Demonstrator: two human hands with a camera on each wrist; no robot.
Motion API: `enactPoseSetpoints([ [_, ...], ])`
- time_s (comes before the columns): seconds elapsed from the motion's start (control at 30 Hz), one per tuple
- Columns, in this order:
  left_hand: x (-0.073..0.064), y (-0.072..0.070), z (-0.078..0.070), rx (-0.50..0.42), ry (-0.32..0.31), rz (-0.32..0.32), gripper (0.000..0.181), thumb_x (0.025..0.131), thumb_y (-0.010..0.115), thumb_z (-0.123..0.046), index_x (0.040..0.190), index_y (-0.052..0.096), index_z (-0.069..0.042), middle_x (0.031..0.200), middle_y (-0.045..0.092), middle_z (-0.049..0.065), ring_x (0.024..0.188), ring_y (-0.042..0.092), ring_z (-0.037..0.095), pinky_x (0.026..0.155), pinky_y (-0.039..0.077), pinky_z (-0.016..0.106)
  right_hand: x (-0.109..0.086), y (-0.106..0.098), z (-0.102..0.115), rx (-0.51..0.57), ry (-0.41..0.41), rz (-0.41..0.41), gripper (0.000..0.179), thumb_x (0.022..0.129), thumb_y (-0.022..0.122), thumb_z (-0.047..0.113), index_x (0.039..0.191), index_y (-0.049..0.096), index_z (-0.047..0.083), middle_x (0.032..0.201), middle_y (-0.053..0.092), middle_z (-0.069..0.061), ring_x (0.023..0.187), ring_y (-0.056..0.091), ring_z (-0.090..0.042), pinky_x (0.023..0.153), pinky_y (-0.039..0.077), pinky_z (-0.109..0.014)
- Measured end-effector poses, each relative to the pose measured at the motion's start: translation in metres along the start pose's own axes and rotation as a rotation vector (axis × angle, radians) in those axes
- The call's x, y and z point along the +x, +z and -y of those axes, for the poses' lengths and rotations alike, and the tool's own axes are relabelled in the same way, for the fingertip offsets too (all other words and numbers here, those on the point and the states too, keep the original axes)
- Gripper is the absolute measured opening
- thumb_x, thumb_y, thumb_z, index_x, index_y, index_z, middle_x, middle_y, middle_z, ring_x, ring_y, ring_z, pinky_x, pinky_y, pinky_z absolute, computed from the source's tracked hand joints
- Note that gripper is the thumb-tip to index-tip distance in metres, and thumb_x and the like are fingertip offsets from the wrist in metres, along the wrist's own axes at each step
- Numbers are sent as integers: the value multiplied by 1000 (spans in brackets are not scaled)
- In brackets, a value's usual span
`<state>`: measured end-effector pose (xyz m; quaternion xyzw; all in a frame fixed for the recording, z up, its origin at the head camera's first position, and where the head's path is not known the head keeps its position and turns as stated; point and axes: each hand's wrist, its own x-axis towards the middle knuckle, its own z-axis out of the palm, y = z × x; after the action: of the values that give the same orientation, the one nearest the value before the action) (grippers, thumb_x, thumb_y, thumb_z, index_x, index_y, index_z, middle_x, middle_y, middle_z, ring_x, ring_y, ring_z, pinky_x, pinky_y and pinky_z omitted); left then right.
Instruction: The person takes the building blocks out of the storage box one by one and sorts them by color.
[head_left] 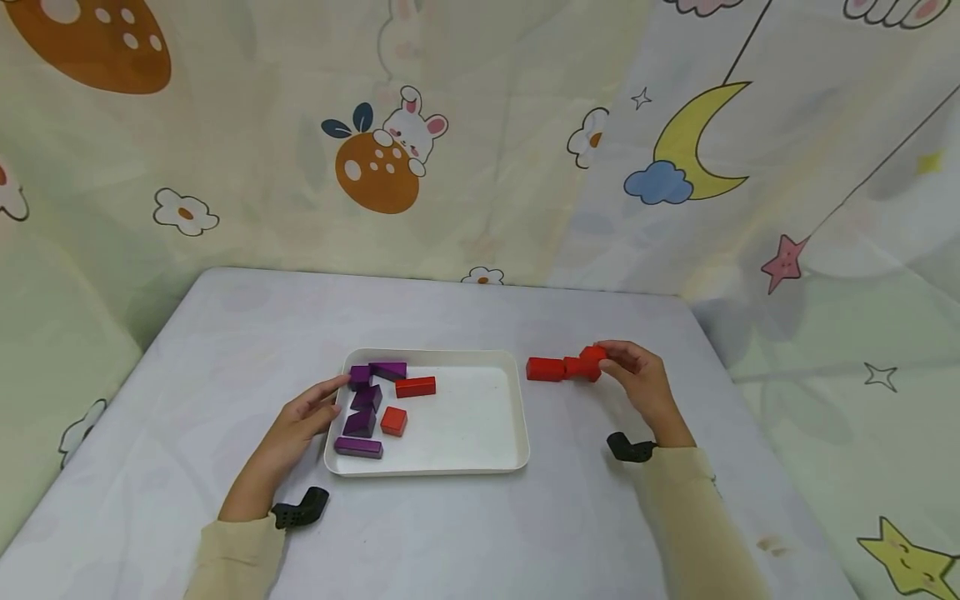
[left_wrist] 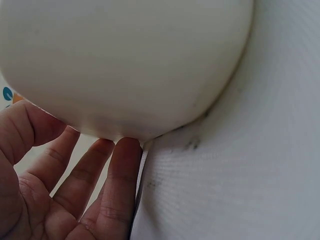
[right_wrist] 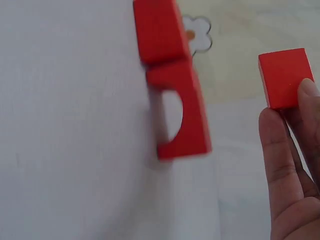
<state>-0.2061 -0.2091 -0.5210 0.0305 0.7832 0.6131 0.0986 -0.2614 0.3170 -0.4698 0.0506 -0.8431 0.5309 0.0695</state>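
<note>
My left hand (head_left: 302, 412), fingers loosely extended, touches the left edge of the tray (head_left: 465, 425). Past the tray's right edge lie a red block (head_left: 545, 369) and red arch (right_wrist: 192, 130); near them, toward the tabletop (head_left: 450, 542)'s right edge, my right hand (head_left: 637, 379) pinches a square-faced red piece (right_wrist: 279, 80), apparently a pick-up step, next calling for clearance from the arch.

Blocks (head_left: 359, 448) in tray (head_left: 461, 425); more blocks (head_left: 545, 369) right of it
</note>
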Motion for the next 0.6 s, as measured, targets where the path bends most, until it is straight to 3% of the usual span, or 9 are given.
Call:
enactPoseSetpoints([
  [0.17,-1,0,0,4,-3,-1,56,114,57,-17,165,41,-1,173,31,24,157,32,50,116,43,57,7,-19,-20,-106,-1,-24,43,105,70,5,146,62,-6,142,64,-31,112,60,4,93,49,-7],
  [0.33,-1,0,-1,7,-13,-6,56,114,57,-17,165,41,-2,173,31,24,158,32,49,117,41,59,11,-28,-35,-207,52,-12,40,105,68,2,144,63,-5,142,65,-29,127,62,-29,94,46,-5],
  [0.43,0,0,0,7,-6,-6,56,114,57,-17,165,41,-1,173,31,24,158,32,49,117,42,58,13,-29,-40,-240,96,14,38,106,67,3,144,63,-5,143,64,-29,133,58,-41,105,49,-20],
  [0.53,0,0,0,5,-1,-6,56,114,57,-17,165,41,-1,173,32,24,158,32,49,116,45,56,15,-28,-42,-244,142,44,38,107,66,3,144,63,-4,145,62,-29,136,56,-44,116,48,-46],
  [0.6,0,0,0,4,2,-5,56,114,57,-17,165,41,-1,173,32,24,158,32,49,116,46,53,16,-27,-43,-240,171,60,39,107,65,2,145,62,-5,146,61,-30,137,54,-45,118,44,-57],
])
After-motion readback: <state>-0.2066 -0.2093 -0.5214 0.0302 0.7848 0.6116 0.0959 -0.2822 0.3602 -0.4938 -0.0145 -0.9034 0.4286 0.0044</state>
